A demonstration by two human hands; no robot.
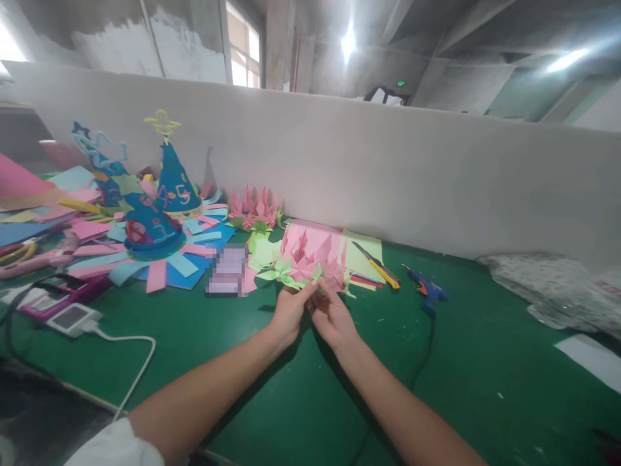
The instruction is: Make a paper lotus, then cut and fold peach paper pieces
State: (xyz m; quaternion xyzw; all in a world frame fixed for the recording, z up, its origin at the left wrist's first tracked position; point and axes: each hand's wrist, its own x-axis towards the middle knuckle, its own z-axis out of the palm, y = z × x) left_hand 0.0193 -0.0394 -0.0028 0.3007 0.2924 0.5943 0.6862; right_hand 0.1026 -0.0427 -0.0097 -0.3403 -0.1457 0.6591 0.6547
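Observation:
Between both hands is a pink and green folded paper crown (310, 262), with pointed pink petals on top and green leaf shapes along its lower edge. My left hand (290, 315) pinches that lower edge near its middle. Right beside it, my right hand (332, 315) grips the same edge, the fingertips of both hands almost meeting. Behind the crown lie pink paper (310, 232) and pale green paper (371, 252). A similar pink and green paper crown (255, 208) stands farther back, against the white partition.
To the right lie a yellow utility knife (384, 272) and a blue glue gun (427, 288) with its cord. A phone (227, 270), blue cone hats (177, 178) and paper strips occupy the left. A power strip (63, 301) with a white charger (75, 319) is at front left. Plastic wrapping (557, 291) lies far right.

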